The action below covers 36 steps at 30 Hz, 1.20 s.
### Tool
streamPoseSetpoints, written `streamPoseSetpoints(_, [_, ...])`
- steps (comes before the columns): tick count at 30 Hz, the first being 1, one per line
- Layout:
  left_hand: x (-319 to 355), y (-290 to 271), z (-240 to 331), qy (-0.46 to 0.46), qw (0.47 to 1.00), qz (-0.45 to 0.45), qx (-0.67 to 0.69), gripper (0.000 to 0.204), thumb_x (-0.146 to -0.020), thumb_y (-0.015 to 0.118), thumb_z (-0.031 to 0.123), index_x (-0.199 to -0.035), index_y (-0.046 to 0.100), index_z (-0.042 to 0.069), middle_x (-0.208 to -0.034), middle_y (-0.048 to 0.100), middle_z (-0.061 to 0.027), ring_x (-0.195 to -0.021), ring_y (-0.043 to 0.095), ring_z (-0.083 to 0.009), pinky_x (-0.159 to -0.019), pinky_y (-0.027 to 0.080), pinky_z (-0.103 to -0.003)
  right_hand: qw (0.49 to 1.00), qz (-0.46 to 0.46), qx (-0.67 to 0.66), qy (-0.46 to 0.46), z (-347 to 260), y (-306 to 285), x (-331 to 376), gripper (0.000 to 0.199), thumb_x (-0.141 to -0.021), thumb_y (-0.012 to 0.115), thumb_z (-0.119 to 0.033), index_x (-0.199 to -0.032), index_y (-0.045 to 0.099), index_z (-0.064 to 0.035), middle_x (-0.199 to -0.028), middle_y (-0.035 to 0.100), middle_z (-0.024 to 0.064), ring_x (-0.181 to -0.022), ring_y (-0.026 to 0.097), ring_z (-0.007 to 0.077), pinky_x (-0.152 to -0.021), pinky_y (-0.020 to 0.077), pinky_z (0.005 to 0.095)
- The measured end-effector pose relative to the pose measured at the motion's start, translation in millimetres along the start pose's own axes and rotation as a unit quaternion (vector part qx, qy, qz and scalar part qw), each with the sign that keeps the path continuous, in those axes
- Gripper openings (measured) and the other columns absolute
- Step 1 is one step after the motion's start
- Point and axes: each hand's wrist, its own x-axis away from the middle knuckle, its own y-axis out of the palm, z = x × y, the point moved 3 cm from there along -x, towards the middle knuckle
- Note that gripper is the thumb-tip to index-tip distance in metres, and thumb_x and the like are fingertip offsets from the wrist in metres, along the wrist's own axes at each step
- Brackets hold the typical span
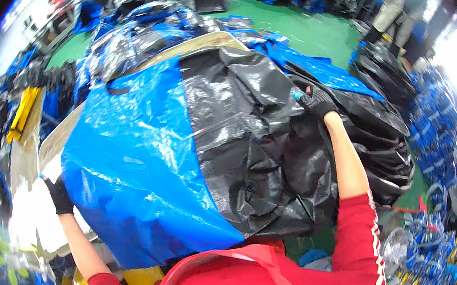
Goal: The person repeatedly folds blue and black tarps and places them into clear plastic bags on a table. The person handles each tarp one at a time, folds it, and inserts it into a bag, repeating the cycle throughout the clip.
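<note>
Blue-and-black plastic sheet (186,128) is spreading across the middle of the head view, its blue part filling the side toward 9 o'clock and its creased black part the side toward 3 o'clock. It is covering most of a pale tabletop (58,136), whose edge is showing toward 9 and 12 o'clock. At 2 o'clock, the gloved right grip (317,101) is resting at the black part's border with its fingers bending; whether it is grasping the plastic, I cannot tell. At 8 o'clock, the dark-gloved left grip (61,196) is lying beside the blue edge, fingers pointing outward; glare is washing out that area, so I cannot tell whether it is holding anything. Folded black sheeting (380,148) is bulging at 3 o'clock, just beyond the right forearm. Yellow strips (23,114) are lying at 9 o'clock. Green floor (306,31) is showing at 1 o'clock, and another person (394,17) is standing between 1 and 2 o'clock. Blue and yellow straps (430,278) are heaping up at 4 o'clock.
</note>
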Motion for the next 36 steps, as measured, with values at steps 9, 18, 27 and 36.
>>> streamPoseSetpoints(9, [56,-114,-44,-0.025,0.662,0.173,-0.729,0.045,-0.087,0.058,0.041,-0.107,0.062,0.001,-0.102,0.064,-0.0256,-0.091,0.062,-0.0390,-0.081,0.047,-0.046,0.969,0.046,-0.241,-0.002,-36,68,-52,0.043,-0.081,0.066,-0.041,-0.096,0.068,-0.0007,-0.093,0.067,0.0213,-0.086,0.064,0.0329,-0.079,0.0486,0.0382])
streamPoseSetpoints(18, [-4,40,-67,0.269,0.648,0.023,-0.712,0.057,-0.082,0.059,0.022,-0.134,0.045,0.004,-0.134,0.047,-0.0227,-0.126,0.043,-0.0386,-0.106,0.033,-0.045,0.888,-0.130,-0.440,0.011,-3,51,-81,0.027,-0.087,0.063,-0.032,-0.096,0.064,-0.0064,-0.087,0.061,0.0025,-0.076,0.054,0.0120,-0.069,0.0444,0.0284])
streamPoseSetpoints(27, [-27,348,-205,0.227,0.565,-0.359,-0.707,0.080,-0.081,0.048,0.067,-0.146,0.029,0.025,-0.154,0.017,-0.0146,-0.141,0.015,-0.0385,-0.107,0.004,-0.066,0.985,0.079,-0.041,-0.148,-106,29,-130,0.038,-0.078,0.066,-0.035,-0.104,0.063,-0.0061,-0.102,0.065,0.0199,-0.095,0.062,0.0369,-0.081,0.0487,0.0436])
streamPoseSetpoints(36, [-46,359,-229,0.162,0.587,-0.316,-0.727,0.078,-0.084,0.043,0.067,-0.145,0.032,0.018,-0.154,0.016,-0.0170,-0.141,0.014,-0.0397,-0.107,0.006,-0.065,0.939,-0.335,0.080,0.011,-79,-9,43,0.075,-0.076,0.056,-0.069,-0.098,0.065,0.0016,-0.095,0.065,0.0253,-0.087,0.064,0.0356,-0.081,0.0480,0.0454])
